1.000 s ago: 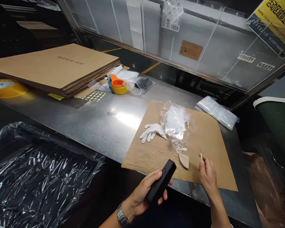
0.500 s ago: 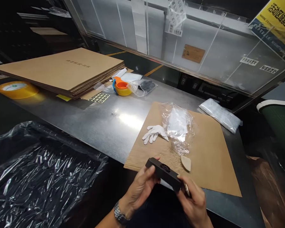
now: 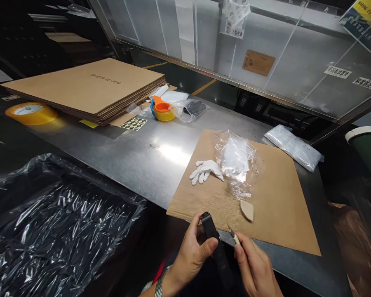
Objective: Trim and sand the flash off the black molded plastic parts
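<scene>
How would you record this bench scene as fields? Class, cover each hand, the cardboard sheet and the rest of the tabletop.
Left hand: holds a long black object
Right hand: holds a small pale-handled tool with a pointed tip
Tool tip: near the black object, apparently not touching
On cardboard sheet: white glove, clear plastic bag with white contents, beige piece
Tabletop, left: cardboard stack, yellow tape roll
Tabletop, right: plastic-wrapped white packet

A long black box-shaped piece (image 3: 221,256) is held aslant, just beside a slim pale-handled tool (image 3: 235,237) whose narrow tip points forward-left.
</scene>
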`<state>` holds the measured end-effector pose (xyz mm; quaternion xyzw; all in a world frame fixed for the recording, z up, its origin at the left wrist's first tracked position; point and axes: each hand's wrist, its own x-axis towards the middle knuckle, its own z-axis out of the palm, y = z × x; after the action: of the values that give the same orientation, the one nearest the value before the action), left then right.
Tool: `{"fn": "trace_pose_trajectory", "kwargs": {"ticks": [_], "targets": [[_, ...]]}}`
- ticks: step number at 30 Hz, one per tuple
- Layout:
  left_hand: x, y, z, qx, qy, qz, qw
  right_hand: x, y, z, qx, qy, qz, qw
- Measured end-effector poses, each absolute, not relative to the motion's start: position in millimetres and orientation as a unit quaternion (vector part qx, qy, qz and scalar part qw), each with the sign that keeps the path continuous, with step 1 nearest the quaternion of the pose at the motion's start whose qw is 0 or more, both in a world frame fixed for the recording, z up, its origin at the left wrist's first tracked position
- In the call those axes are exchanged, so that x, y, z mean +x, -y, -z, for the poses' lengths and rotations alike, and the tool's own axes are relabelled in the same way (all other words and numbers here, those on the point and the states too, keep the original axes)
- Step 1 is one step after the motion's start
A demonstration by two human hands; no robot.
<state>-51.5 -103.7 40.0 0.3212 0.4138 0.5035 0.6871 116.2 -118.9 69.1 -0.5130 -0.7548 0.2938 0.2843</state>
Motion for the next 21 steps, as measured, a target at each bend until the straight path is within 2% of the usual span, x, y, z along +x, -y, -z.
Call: {"fn": "trace_pose_trajectory", "kwargs": {"ticks": [3,9,21], "targets": [[-52.2,107.2,-40.0,0.334,-0.432,-0.481,0.686,110.9,122.1,-67.1,-0.524,0.769,-0.232,0.282],[-52.4,110.6,-34.4,0.346,-0.461,-0.465,0.672,115.0,125.5,-70.5,-0.502,0.822,-0.177,0.203],[-50.7,110.1,-38.1,0.333,-0.470,-0.459,0.676,116.7,126.6,-73.6,-0.497,0.837,-0.120,0.194]]}}
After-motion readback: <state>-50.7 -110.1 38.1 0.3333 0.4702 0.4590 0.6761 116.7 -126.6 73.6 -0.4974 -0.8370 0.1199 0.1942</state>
